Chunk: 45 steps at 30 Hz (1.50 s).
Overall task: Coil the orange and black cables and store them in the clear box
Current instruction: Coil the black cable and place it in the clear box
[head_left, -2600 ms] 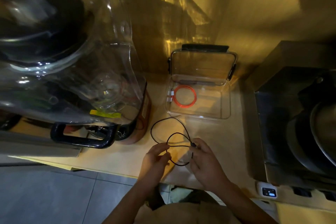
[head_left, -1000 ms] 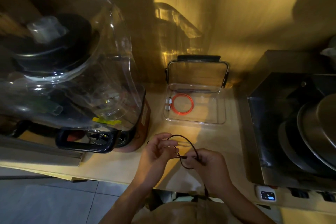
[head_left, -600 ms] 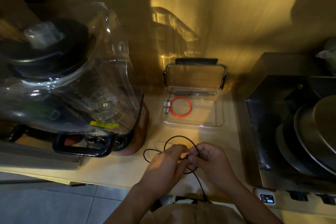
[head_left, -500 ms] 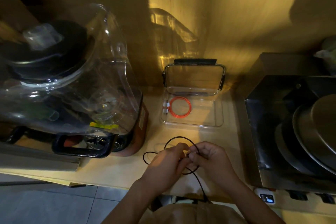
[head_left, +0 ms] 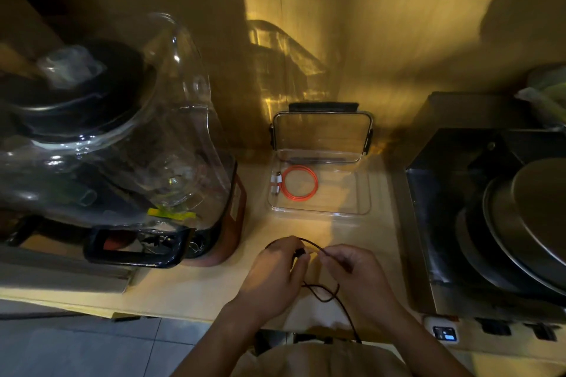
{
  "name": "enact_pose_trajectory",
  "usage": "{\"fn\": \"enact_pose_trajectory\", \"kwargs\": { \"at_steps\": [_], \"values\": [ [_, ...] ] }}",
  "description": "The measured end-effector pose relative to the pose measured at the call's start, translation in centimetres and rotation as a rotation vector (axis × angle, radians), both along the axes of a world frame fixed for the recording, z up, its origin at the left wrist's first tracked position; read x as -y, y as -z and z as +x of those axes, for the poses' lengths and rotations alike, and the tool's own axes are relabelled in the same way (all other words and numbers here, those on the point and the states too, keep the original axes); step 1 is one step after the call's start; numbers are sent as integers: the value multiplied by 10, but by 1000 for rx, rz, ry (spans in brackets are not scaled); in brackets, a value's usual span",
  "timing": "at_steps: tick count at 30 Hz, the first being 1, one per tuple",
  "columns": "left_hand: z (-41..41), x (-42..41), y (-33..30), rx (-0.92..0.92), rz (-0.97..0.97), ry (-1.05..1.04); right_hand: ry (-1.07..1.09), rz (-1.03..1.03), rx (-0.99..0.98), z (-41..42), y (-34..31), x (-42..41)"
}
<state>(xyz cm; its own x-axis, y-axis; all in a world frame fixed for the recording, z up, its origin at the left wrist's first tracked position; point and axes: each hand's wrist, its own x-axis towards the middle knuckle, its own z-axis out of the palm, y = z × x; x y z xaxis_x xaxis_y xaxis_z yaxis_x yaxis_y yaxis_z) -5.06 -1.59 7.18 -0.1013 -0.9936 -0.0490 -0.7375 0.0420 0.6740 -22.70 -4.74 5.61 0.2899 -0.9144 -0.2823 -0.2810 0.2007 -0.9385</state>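
Note:
The clear box [head_left: 361, 202] stands open on the counter with its lid propped against the wall. Inside it, at the left, lies the orange cable [head_left: 299, 183] wound into a flat ring with white plugs. The thin black cable [head_left: 324, 294] is near the counter's front edge, partly looped between my hands, with a tail hanging over the edge. My left hand [head_left: 272, 275] pinches the cable by a small black plug. My right hand [head_left: 358, 275] grips another stretch of the same cable just beside it.
A large clear blender jar with a black handle [head_left: 134, 249] on a reddish base fills the left of the counter. A metal tray of stacked pans [head_left: 520, 223] sits at the right. A small white device [head_left: 442, 332] lies at the front right edge.
The wide loop that lay on the counter left of my hands has been gathered in. My hands have drawn slightly apart, and a smaller loop now hangs below them.

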Motion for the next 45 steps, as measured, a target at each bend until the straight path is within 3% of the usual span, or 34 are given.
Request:
{"fn": "enact_pose_trajectory", "kwargs": {
  "at_steps": [3, 8, 13, 18, 29, 39, 45],
  "values": [
    [4, 2, 0, 61, 0, -28, -100, 29, -84, -1, 3, -2],
    [7, -2, 2, 94, 46, 10, -133, -118, -290, 1, -4, -5],
    [5, -4, 3, 66, 21, 33, -82, 171, 42, 3, -18, -2],
    [3, -5, 3, -10, -29, 24, -6, 277, 180, 2, -26, 1],
    [-10, -11, -4, -476, 121, -79, 118, 290, 379, 12, -29, 0],
    [-13, -5, -11, -811, 295, -230, 119, 105, 291, 14, -22, 6],
    [-1, 3, -12, -1254, 316, -344, 73, 106, 191, 8, -7, -1]
  ]
}}
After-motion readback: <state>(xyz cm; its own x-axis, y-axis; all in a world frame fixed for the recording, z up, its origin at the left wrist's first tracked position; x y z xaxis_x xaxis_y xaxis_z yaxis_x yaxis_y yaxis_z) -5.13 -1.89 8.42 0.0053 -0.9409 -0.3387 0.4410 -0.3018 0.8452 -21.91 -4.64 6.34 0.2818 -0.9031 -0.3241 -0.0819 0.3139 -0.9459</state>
